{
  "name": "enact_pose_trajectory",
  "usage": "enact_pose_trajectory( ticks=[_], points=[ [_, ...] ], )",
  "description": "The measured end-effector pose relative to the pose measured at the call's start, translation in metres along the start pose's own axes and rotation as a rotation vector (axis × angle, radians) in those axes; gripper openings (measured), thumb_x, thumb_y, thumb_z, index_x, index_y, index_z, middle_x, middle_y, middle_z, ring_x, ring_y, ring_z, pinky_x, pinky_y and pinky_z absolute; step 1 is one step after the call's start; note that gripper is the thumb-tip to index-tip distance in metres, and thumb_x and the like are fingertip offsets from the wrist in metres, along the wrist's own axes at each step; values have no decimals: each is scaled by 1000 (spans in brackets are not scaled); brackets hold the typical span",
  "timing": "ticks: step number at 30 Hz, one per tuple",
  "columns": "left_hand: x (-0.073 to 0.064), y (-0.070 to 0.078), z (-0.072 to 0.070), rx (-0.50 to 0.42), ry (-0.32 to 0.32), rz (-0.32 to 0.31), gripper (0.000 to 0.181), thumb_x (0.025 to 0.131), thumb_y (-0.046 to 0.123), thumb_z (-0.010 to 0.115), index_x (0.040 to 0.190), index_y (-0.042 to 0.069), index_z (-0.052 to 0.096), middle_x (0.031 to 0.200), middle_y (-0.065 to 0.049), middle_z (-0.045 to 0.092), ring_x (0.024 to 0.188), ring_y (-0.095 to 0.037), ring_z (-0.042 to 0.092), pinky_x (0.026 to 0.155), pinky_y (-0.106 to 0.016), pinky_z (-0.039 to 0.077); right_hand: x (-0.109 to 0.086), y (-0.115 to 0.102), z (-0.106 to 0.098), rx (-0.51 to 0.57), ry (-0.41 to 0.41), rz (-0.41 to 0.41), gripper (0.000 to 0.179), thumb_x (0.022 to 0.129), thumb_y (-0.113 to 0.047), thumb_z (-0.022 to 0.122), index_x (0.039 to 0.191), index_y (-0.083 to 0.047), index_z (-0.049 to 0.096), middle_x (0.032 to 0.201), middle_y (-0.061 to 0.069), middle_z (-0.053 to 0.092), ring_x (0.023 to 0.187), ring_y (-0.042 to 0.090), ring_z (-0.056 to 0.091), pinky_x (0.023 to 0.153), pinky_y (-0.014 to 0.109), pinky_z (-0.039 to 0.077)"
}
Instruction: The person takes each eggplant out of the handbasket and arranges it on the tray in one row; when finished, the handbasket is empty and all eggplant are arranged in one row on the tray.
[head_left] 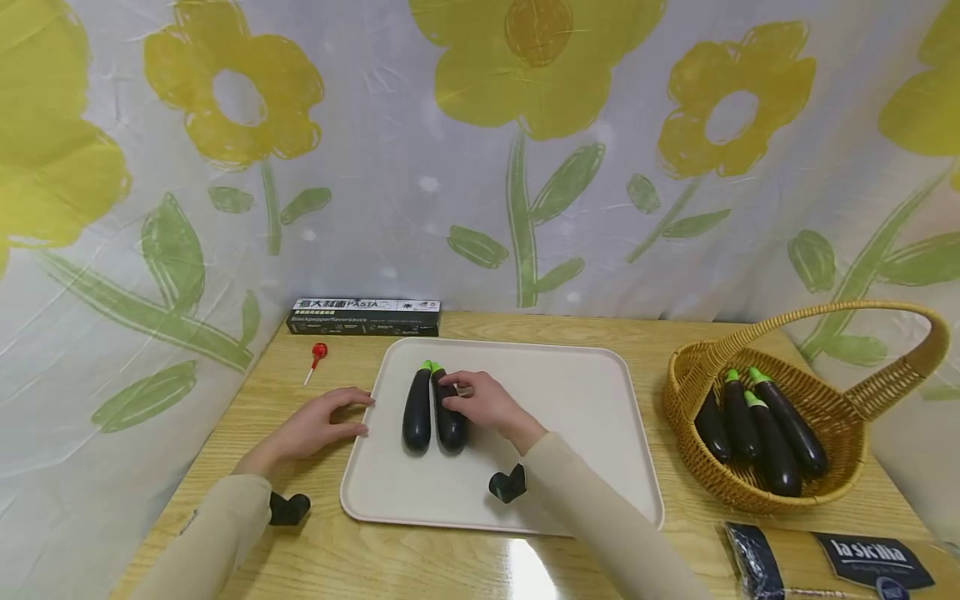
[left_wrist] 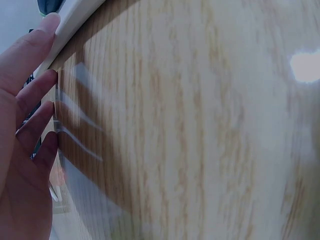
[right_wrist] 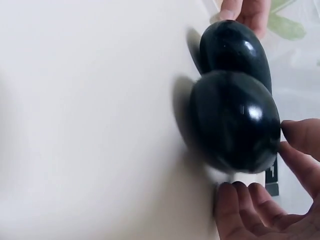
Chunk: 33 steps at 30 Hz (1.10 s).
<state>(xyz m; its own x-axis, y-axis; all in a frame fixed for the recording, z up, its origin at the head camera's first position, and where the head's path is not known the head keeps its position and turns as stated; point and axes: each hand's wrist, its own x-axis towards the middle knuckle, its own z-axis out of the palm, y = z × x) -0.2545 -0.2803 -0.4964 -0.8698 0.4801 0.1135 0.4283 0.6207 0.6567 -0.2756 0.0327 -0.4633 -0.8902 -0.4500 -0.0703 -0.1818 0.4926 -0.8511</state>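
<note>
Two dark purple eggplants with green stem ends lie side by side on the left part of a white tray. The left eggplant lies apart from either hand. My right hand is at the upper part of the right eggplant. In the right wrist view, its thumb and forefinger meet that eggplant's edge, while the other fingertips are beside it near the tray. My left hand rests at the tray's left rim with loosely bent fingers, holding nothing.
A wicker basket with several eggplants stands at the right. In front of it lies a pasta packet. At the back left are a black pasta box and a red lollipop. A flowered cloth hangs behind the table.
</note>
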Motion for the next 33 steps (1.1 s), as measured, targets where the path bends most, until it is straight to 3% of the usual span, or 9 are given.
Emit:
enact_pose_trajectory(
  ticks=[4,13,21,27,33],
  points=[
    [0,0,0,5,-1,-4,41,87,24,75,123,8,64,131,-11,59,127,-32,49,109,-52,34,-2,-1,0,11,-8,12,37,91,-16,66,127,-8,64,131,18,58,114,33,61,91,40,52],
    [-1,0,-2,2,-3,-14,41,88,25,74,123,8,64,133,-16,57,129,-37,47,110,-56,32,-3,-2,2,66,-25,65,34,93,-14,65,127,-10,64,129,19,55,109,27,61,70,29,56],
    [0,0,-1,-1,-8,-9,40,88,25,74,123,8,64,133,-15,58,128,-37,47,109,-56,32,-11,3,-1,112,-23,63,36,93,-15,66,128,-9,63,129,20,55,113,30,60,73,35,58],
    [-1,1,-1,3,-4,4,39,88,23,74,123,7,64,131,-15,59,127,-37,48,109,-56,32,-38,13,-11,186,-54,21,38,93,-16,64,131,-8,60,130,20,55,108,25,61,75,37,58],
    [-1,-2,-1,-2,-14,-2,40,89,25,74,124,8,64,132,-15,58,128,-37,47,108,-57,32,-88,15,-34,182,-56,-9,38,95,-21,65,132,-10,60,135,9,54,113,23,61,83,35,55]
  ],
)
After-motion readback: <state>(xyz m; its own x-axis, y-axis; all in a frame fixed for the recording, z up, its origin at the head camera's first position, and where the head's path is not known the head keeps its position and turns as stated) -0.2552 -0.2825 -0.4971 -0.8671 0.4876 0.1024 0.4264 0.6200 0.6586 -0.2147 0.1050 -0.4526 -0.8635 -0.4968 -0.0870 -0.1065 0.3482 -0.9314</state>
